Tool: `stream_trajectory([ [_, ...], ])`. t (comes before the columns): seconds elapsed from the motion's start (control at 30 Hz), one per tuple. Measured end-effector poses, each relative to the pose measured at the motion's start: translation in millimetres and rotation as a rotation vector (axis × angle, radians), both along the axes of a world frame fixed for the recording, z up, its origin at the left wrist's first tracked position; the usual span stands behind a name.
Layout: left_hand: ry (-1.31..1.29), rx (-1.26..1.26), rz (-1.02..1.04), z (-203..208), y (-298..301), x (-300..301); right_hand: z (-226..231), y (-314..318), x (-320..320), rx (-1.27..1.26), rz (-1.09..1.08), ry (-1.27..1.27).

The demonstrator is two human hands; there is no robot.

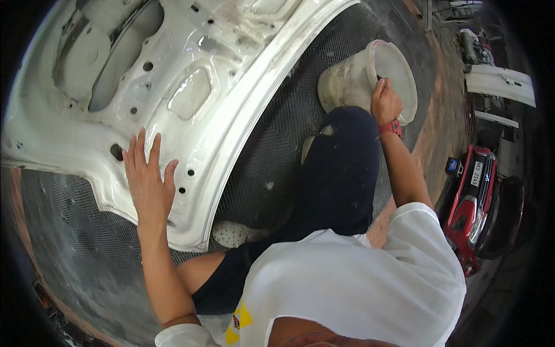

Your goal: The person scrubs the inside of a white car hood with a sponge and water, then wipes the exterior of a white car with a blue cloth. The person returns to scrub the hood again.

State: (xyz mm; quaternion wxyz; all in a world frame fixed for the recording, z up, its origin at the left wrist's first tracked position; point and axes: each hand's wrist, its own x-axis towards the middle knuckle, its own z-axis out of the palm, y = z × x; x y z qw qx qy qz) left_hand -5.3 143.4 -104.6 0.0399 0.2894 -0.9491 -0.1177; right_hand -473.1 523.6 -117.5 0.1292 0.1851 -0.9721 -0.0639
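Under the left hand (149, 184), spread flat and holding nothing, lies the wet white car panel (191, 87). The right hand (385, 103) curls over the rim of the bucket (352, 81); its grip is best kept firm so the bucket stays level.

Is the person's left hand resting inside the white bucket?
No: the left hand lies flat with spread fingers on the white car body panel, while the right hand reaches the bucket.

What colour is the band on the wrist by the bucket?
The wristband on the right hand is red, seen in the head view.
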Motion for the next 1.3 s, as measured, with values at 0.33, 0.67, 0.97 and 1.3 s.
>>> stream_trajectory([
  [0.33, -0.125, 0.075, 0.075, 21, 25, -30, 1, -5, 5, -0.099, 0.224, -0.079],
  [0.67, -0.224, 0.193, 0.255, 57, 84, -36, -12, 188, -110, -0.262, -0.004, 0.146],
  [0.97, -0.311, 0.218, 0.293, 65, 113, -65, -40, 174, -102, -0.651, -0.257, -0.238],
  [1.3, -0.354, 0.238, 0.258, 55, 128, -88, -19, 150, -315, -0.335, 0.197, -0.408],
])
